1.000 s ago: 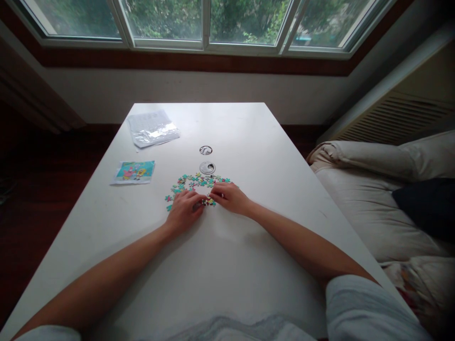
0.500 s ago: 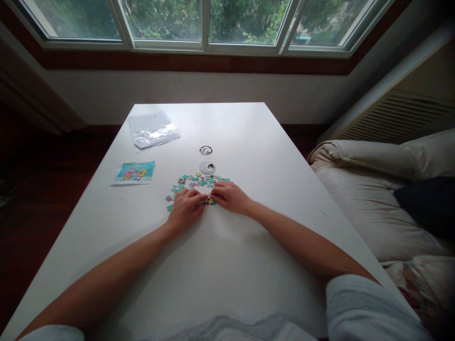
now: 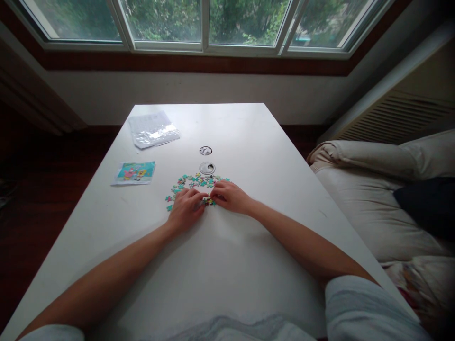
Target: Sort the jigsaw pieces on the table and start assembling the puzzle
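Small jigsaw puzzle pieces (image 3: pixel 197 180), mostly teal with some pink and yellow, lie in a loose arc on the white table. Near the arc's open side, a little joined cluster of puzzle pieces (image 3: pixel 209 201) shows between my hands. My left hand (image 3: pixel 187 204) rests on the table at its left, fingers bent and closed at the cluster's edge. From the right, my right hand (image 3: pixel 229 195) pinches at the same cluster with thumb and fingertips together. The exact piece under each set of fingertips is hidden.
A colourful cartoon picture sheet (image 3: pixel 135 173) lies to the left. Behind it is a clear plastic sleeve with papers (image 3: pixel 153 129). Two round table holes (image 3: pixel 207 167) lie beyond the pieces. A beige sofa (image 3: pixel 348 189) stands along the table's right side.
Almost nothing differs. Both hands stay at the cluster, with only a slight shift of the fingers.
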